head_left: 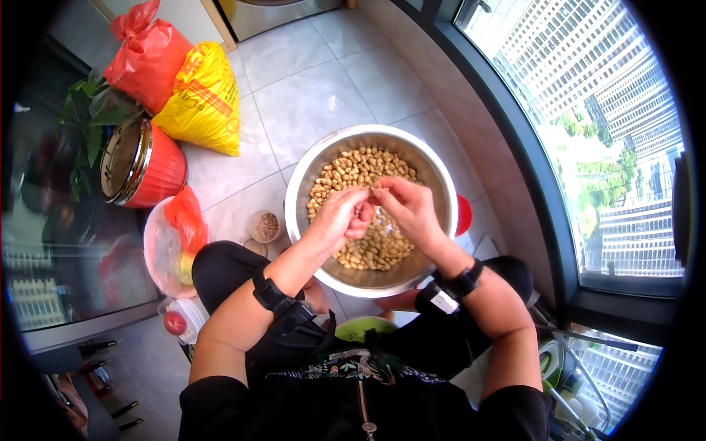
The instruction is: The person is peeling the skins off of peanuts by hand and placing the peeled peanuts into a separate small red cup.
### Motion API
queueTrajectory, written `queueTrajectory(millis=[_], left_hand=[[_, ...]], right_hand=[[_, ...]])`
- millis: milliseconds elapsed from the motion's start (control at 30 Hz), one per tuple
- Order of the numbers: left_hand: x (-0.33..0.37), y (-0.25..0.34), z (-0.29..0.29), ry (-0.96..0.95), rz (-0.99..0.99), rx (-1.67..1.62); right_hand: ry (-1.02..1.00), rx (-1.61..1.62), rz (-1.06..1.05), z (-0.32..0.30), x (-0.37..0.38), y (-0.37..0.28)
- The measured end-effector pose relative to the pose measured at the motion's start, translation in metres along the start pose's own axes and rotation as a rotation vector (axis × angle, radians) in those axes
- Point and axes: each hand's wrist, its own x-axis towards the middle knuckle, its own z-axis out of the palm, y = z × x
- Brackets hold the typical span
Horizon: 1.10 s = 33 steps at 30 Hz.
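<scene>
A wide stainless steel basin (296, 187) full of unshelled peanuts (360, 167) stands on the floor between my knees. Over its middle, the fingertips of my left hand (340, 218) and my right hand (409, 211) meet. Both hands are closed in a pinch on a small tan thing that appears to be a peanut, mostly covered by the fingers. The left hand's other fingers are curled in. Left of the basin sits a small round container (265, 226) of small brownish pieces, which look like shelled peanuts.
At the left stand a red plastic bag (151, 62), a yellow plastic bag (202, 103), a red pot (154, 165) and a pink basin (158, 250) with bags inside. A red round object (463, 214) shows behind the steel basin's right rim. A large window (596, 162) runs along the right.
</scene>
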Motion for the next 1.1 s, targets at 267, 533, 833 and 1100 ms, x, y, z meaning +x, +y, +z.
queueTrajectory(millis=[267, 533, 833, 1100], left_hand=[[0.002, -0.003, 0.002, 0.141, -0.069, -0.148], [0.003, 0.001, -0.001, 0.074, -0.047, -0.037], [0.000, 0.010, 0.000, -0.076, 0.014, 0.085], [-0.003, 0.012, 0.002, -0.079, 0.020, 0.106]], right_hand=[[-0.036, -0.288, -0.205, 0.005, -0.001, -0.008], [-0.041, 0.424, 0.391, -0.005, 0.006, 0.006], [-0.020, 0.164, 0.132, 0.000, 0.011, -0.002], [-0.048, 0.799, 0.374, -0.013, 0.011, 0.003]])
